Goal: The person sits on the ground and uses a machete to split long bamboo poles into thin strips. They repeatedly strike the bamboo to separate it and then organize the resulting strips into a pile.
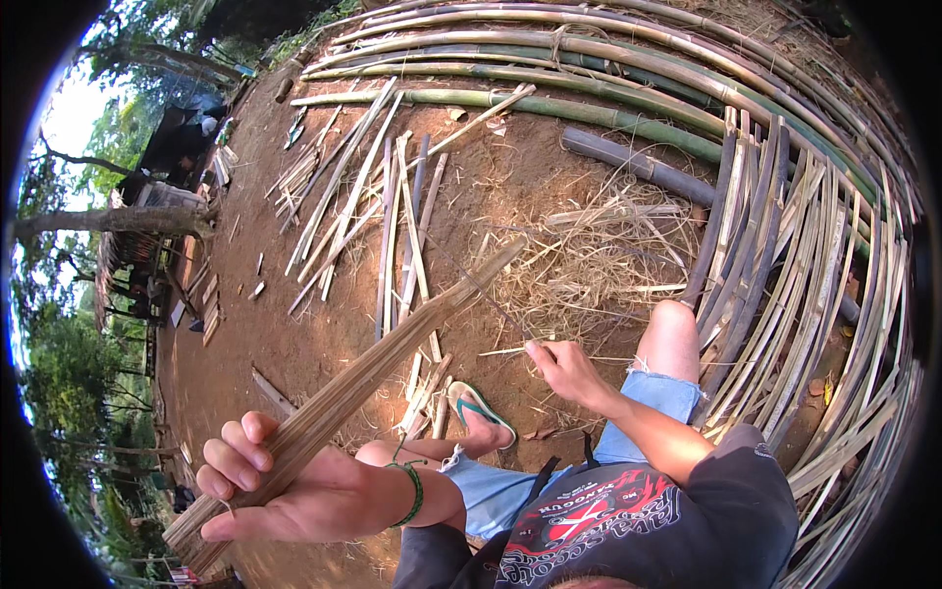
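Observation:
My left hand (294, 486), with a green woven bracelet at the wrist, grips the lower part of a long brown split wooden piece (363, 368). The piece slants up to the right, and its far end narrows to a rough tip. In front of my right knee, my right hand (567, 373) is closed on a thin dark knife (500, 306), seen nearly edge-on. Its handle is hidden in the fist. The blade runs up to the left and crosses the piece near its tip; whether they touch I cannot tell.
Pale shavings (608, 260) heap on the brown soil ahead. Long bamboo poles (589, 113) lie behind them. Split strips (785, 265) are stacked at my right, and more strips (343, 216) lie scattered to the left. My sandalled foot (481, 412) is below the blade.

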Motion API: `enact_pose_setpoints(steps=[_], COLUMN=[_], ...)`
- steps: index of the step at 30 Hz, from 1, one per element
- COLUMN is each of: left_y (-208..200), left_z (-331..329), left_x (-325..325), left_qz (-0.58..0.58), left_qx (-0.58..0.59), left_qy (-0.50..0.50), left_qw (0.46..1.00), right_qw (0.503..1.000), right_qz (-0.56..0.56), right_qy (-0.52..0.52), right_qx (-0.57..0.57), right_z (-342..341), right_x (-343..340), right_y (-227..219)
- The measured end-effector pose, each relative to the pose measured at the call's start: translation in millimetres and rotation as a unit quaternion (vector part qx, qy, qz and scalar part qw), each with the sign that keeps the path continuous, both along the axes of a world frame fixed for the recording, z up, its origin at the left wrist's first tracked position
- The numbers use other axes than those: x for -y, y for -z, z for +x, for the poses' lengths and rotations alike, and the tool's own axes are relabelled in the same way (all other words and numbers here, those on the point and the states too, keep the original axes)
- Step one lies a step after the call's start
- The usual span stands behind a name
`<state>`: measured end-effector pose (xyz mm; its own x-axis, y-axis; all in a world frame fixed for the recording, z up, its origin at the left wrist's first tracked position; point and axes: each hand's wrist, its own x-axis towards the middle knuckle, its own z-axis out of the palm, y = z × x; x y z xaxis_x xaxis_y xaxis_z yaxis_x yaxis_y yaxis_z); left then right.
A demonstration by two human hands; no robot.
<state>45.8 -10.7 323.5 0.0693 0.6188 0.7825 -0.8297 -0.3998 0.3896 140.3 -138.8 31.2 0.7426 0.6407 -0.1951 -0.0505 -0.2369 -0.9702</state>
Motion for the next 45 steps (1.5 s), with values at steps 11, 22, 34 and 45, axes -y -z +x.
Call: enact_pose_setpoints(steps=[11, 22, 34, 45], left_y=[35, 48, 45, 41], left_z=[3, -2, -3, 6], left_x=[-16, 9, 15, 17], left_qz=[-0.002, -0.009, 0.003, -0.015], left_qx=[-0.126, -0.049, -0.035, -0.021], left_qy=[0.004, -0.108, -0.048, -0.057], left_qw=[0.992, 0.993, 0.998, 0.998], right_qw=[0.999, 0.994, 0.989, 0.980], right_qz=[-0.035, -0.067, -0.145, -0.194], right_qy=[-0.019, 0.003, -0.016, 0.032], right_qx=[-0.030, -0.087, -0.013, 0.016], right_z=[-28, 4, 25, 27], right_x=[18, 24, 27, 34], right_y=[7, 106, 154, 190])
